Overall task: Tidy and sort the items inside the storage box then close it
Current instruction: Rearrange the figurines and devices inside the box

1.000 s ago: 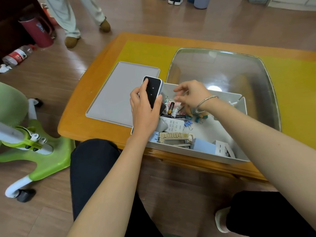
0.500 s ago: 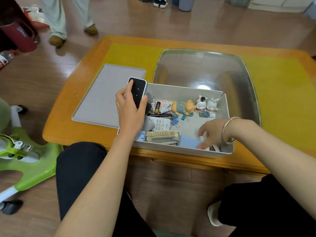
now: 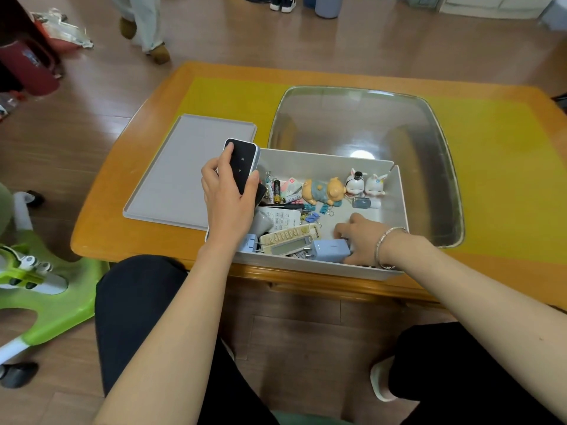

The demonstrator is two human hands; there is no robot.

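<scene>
Roughly midway: storage box [image 3: 402, 210] at frame center, open, contents w/ figurines lined up but rest jumbled. Left hand [image 3: 228, 197] grips black remote [image 3: 244, 165]; right hand [image 3: 359, 237] pinches blue charger [image 3: 331, 250]. Lid [image 3: 184, 176] lies left, not on yet.

Green chair [image 3: 46, 289] left; steel tray [image 3: 429, 124] on yellow-topped table [image 3: 506, 167].

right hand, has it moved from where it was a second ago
Yes. The right hand has come from the far row by the pig figurine toward the storage box's near wall, touching the blue charger.
</scene>
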